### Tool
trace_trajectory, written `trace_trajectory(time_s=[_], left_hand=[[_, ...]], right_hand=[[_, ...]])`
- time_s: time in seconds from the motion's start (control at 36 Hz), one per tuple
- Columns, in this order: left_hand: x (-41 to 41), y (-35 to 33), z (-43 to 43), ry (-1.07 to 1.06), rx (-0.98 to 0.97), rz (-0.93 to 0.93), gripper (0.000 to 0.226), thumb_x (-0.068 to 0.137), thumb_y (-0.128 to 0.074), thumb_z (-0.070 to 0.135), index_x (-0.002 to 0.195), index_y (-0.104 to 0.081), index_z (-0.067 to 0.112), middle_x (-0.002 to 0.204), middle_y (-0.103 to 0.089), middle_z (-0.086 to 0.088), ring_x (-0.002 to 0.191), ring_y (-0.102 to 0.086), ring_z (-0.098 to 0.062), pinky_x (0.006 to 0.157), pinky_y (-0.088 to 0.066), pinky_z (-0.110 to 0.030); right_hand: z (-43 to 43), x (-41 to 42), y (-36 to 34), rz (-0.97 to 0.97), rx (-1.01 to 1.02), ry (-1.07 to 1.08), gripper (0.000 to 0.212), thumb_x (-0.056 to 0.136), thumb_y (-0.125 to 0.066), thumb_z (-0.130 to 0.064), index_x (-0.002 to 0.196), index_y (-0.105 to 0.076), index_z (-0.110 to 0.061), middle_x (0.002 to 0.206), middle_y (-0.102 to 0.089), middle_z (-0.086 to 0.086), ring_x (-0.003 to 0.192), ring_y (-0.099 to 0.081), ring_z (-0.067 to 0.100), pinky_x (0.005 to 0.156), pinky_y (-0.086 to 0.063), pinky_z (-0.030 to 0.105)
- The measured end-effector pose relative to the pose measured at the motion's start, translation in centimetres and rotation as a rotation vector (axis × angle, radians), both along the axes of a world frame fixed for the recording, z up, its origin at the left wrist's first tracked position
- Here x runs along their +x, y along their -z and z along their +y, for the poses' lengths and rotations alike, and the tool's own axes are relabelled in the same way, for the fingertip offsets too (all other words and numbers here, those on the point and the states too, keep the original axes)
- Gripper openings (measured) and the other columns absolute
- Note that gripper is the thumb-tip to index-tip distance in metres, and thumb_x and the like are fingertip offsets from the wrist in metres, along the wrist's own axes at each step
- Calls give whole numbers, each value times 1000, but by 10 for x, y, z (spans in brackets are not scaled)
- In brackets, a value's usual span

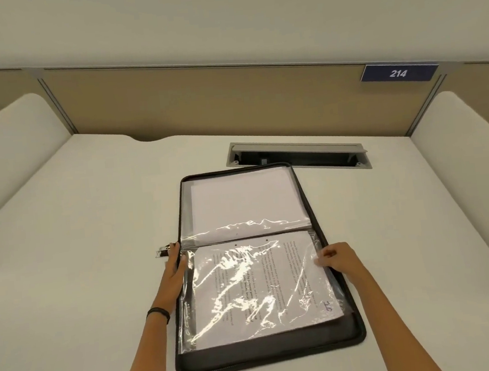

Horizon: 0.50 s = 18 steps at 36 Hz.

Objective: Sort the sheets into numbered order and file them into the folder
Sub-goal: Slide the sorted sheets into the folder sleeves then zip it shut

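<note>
A black zip folder (353,332) lies open on the desk with clear plastic sleeves inside. The near sleeve (255,291) holds a printed sheet with a handwritten number at its near right corner (327,306). The far sleeve (243,203) shows the blank back of a sheet. My left hand (175,265) rests flat on the folder's left edge, fingers straight, beside the zip pull (162,250). At the sleeve's right edge, the curled fingers of my right hand (337,258) pinch the plastic.
The white desk (82,273) has low padded dividers left and right. A grey cable tray slot (297,155) lies just behind the folder. A tan partition with a blue "214" plate (398,73) closes the back.
</note>
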<state>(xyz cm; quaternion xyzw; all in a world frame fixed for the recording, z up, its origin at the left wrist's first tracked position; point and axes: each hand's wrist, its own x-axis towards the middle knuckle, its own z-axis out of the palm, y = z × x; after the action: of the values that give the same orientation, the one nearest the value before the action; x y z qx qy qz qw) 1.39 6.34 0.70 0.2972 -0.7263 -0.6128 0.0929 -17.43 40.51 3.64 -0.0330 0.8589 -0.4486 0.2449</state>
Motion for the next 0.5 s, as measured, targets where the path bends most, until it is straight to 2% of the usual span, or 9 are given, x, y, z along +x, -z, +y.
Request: trace_trajectory(time_s=[0.06, 0.11, 0.17, 0.25, 0.31, 0.39, 0.5], left_hand=[[0, 0, -2, 6, -7, 2, 53, 101, -37, 35, 151, -18, 30, 158, -9, 14, 144, -8, -5, 118, -9, -29], [-1, 1, -2, 10, -9, 10, 52, 102, -38, 30, 151, -19, 28, 158, -7, 13, 144, -6, -5, 118, -8, -29], [-2, 5, -1, 21, -36, 4, 52, 102, -39, 27, 150, -20, 28, 158, -4, 12, 144, -3, -5, 119, -6, -31], [-3, 14, -3, 36, -113, -18, 54, 101, -42, 26, 149, -19, 28, 159, -1, 10, 147, 4, -14, 120, -3, -42], [-4, 14, -3, 23, -114, -18, 53, 101, -42, 28, 149, -21, 28, 159, -2, 11, 147, 2, -14, 120, -3, -42], [-3, 9, 1, -4, -101, 10, 51, 101, -41, 27, 150, -25, 24, 158, -8, 10, 140, -13, -5, 118, -12, -33], [-5, 12, 1, -37, -202, 27, 48, 100, -46, 18, 146, -34, 16, 158, -17, 2, 144, -19, -18, 119, -16, -38]], right_hand=[[-1, 3, 1, 19, -6, 43, 15, 75, -76, -5, 65, -66, -10, 63, -59, 1, 66, -55, 17, 63, -43, 23], [-2, 6, 1, 44, -15, 136, 3, 81, -70, -5, 82, -70, -8, 76, -64, 4, 73, -58, 19, 62, -43, 21], [-4, 12, 0, 115, 22, 223, 14, 87, -62, -3, 98, -70, -5, 90, -66, 6, 80, -58, 18, 68, -45, 21], [-10, 29, -5, 284, 45, 358, 21, 91, -53, 0, 107, -67, -5, 109, -64, 13, 93, -58, 22, 80, -44, 26], [-18, 42, -8, 391, 13, 421, 24, 92, -53, 0, 112, -64, -5, 116, -59, 15, 102, -57, 27, 83, -45, 29], [-38, 63, -12, 499, -44, 380, 25, 90, -55, 3, 113, -62, -4, 116, -55, 15, 106, -55, 27, 86, -45, 29], [-68, 82, -4, 550, -5, 275, 31, 88, -57, 2, 117, -60, -8, 125, -51, 14, 117, -49, 25, 93, -39, 27]])
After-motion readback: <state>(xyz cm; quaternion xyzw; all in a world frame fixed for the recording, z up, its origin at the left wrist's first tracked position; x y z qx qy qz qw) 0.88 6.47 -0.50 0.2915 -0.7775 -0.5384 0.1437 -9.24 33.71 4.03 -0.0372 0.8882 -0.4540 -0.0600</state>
